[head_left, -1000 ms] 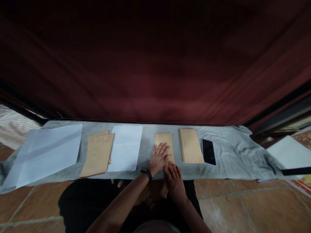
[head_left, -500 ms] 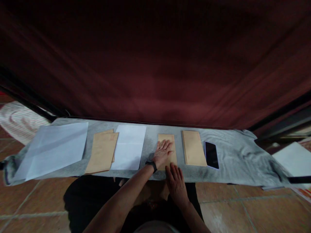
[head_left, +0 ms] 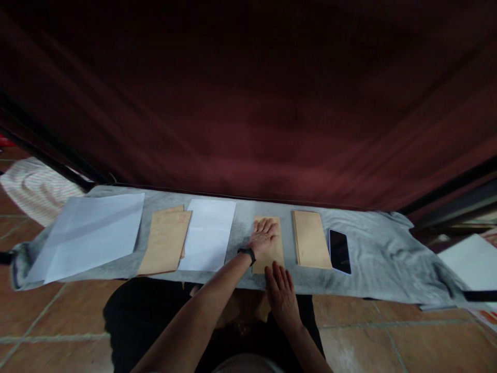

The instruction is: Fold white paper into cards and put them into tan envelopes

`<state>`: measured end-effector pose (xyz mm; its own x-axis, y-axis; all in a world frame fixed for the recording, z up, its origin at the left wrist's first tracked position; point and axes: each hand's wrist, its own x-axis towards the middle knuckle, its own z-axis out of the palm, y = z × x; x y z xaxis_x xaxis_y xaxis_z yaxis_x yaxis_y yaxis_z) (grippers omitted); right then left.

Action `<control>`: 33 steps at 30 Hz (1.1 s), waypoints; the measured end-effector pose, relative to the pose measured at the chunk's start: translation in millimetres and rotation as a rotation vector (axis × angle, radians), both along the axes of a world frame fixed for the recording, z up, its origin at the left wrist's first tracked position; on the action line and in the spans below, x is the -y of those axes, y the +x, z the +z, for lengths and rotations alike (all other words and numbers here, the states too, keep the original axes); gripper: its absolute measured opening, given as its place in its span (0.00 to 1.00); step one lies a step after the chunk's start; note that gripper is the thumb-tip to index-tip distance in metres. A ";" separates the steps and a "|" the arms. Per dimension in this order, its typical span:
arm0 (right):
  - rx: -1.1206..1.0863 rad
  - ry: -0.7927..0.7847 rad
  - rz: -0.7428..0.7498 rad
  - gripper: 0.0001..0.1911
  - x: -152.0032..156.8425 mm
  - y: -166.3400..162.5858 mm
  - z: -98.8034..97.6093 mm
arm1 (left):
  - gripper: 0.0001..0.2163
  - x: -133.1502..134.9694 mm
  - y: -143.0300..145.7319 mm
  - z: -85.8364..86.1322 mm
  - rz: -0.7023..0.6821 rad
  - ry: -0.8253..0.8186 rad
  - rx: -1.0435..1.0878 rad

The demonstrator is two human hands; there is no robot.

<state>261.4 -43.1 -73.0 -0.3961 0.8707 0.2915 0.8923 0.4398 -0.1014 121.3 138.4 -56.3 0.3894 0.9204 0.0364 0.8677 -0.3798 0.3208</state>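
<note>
Several envelopes (head_left: 267, 257) on grey cloth (head_left: 382, 254) — tiled floor (head_left: 353, 344).

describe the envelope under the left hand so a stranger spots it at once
Start at the long grey cloth. Near its middle, between a white sheet and a brown stack, lies the brown envelope. Only this one has the left hand spread on it and the right hand at its near edge.

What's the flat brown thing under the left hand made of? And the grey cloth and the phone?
The flat brown thing looks like dull kraft paper: plain tan, with straight edges.

The grey cloth seems soft, perhaps fleecy: it wrinkles and has shaded patches. Its fibre I can't tell.

The phone has a smooth, dark front, probably glass; its pale rim may be plastic.
</note>
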 end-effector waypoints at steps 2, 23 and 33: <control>-0.010 0.004 0.004 0.32 0.2 0.8 -3.2 | 0.24 11.0 -4.0 -0.1 -0.042 0.013 0.005; -0.074 -0.015 0.079 0.30 1.4 11.8 -9.6 | 0.34 128.4 -77.3 16.0 -0.484 0.092 -0.035; -0.158 -0.033 0.014 0.30 3.9 25.3 -7.2 | 0.35 130.7 -86.8 14.0 -0.492 0.055 0.062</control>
<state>286.7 -47.0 -80.2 -0.3595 0.8755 0.3230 0.8579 0.4462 -0.2547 34.5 7.7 -42.3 0.7728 0.6239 0.1162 0.5611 -0.7573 0.3343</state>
